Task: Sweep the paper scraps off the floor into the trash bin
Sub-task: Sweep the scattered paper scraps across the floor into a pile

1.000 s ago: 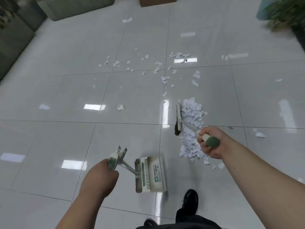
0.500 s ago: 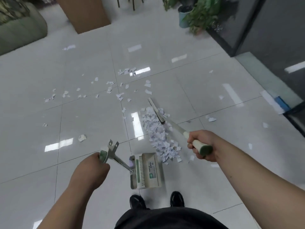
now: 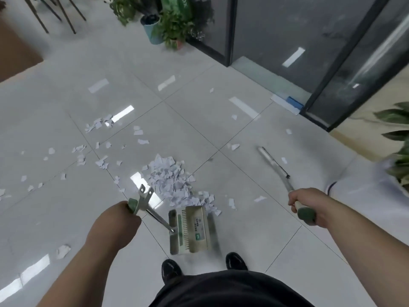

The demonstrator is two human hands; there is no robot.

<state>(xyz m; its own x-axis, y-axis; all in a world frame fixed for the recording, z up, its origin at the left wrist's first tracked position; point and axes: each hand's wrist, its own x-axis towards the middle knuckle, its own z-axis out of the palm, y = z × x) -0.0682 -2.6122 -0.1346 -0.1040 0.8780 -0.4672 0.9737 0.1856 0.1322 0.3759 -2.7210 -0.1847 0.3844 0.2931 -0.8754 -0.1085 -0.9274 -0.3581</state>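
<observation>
Head view: nearest, the dustpan [image 3: 190,230] handle is gripped in the left hand [image 3: 115,220], with the pan mouth set against the near edge of the scrap pile [image 3: 169,179]. The broom [image 3: 275,168] handle is clenched by the right hand [image 3: 308,207], its blurred head held well right of the pile. Scraps are judged light, flimsy and easily scattered, so they are best caught with low short strokes toward the pan; loose bits are strewn farther across the floor [image 3: 199,129], and no bin is seen.

Bright; ceiling-light glare on floor [image 3: 254,209] (broom [image 3: 269,159] motion-blurred); edges warped.
</observation>
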